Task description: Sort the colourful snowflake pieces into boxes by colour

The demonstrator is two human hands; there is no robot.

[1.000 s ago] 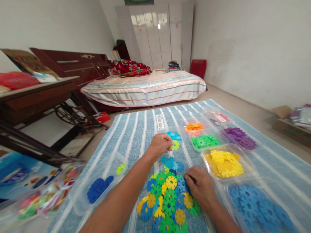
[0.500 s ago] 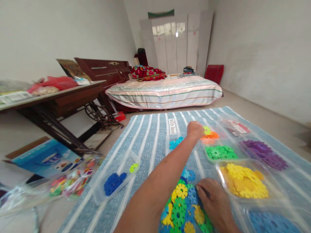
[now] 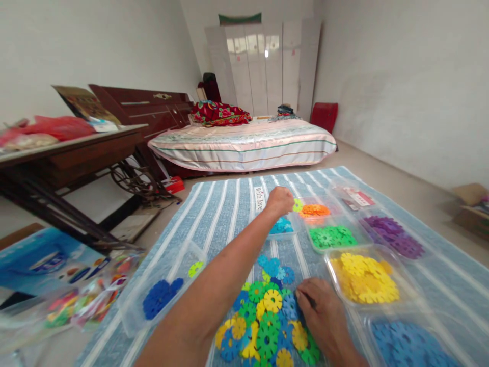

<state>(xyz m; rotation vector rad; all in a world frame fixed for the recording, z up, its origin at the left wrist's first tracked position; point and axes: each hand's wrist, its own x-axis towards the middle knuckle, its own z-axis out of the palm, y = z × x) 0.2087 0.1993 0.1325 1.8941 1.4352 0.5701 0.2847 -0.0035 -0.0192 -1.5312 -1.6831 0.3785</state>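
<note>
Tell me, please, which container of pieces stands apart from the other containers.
The clear container with dark blue pieces and one lime-green piece: it alone lies to the left of the left forearm.

Bedroom interior, far end facing me: a glossy, pale wardrobe (image 3: pixel 263 81), its doors reflecting bright patches of light. In front of it stands a bed (image 3: pixel 244 148) with a striped spread, a dark red-brown headboard (image 3: pixel 156 109) at left and a red floral quilt (image 3: pixel 219 113). Plain whitish walls (image 3: pixel 401 76) rise on both sides. Near left, a dark treadle table (image 3: pixel 84 155); right, an open carton (image 3: pixel 473 216) on the beige floor (image 3: pixel 385 171).
</note>
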